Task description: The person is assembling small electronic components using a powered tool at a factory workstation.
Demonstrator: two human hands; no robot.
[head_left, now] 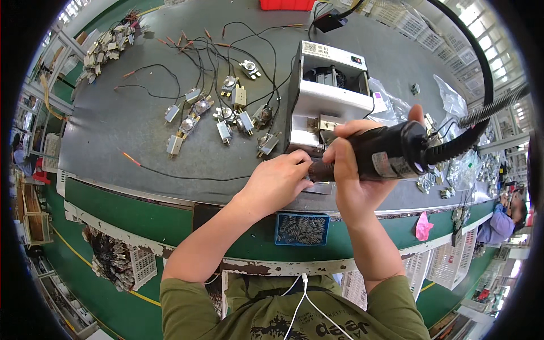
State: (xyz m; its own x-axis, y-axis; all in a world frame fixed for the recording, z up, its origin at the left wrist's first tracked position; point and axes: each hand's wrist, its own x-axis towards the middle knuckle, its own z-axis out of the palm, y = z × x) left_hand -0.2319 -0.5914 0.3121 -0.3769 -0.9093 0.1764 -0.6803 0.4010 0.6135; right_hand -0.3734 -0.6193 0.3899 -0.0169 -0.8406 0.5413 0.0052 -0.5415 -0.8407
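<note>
both hands meet near the front edge of the grey table [102, 141]: my right hand [360, 192] is wrapped around the thick body of a black power tool [368, 146], while my left hand [276, 180] has its fingers bunched narrow right at the tool's nose, and i cannot tell what they pinch. so the tool lies in my right grip, just right of my left fingertips. its long axis runs mostly sideways on a slight slant: the nose points left and a little toward me, the fat rear end right and away, where a black cable [453, 152] leaves it. a metal machine [334, 96] stands just beyond, and a black wire [192, 178] reaches my left hand from the left.
</note>
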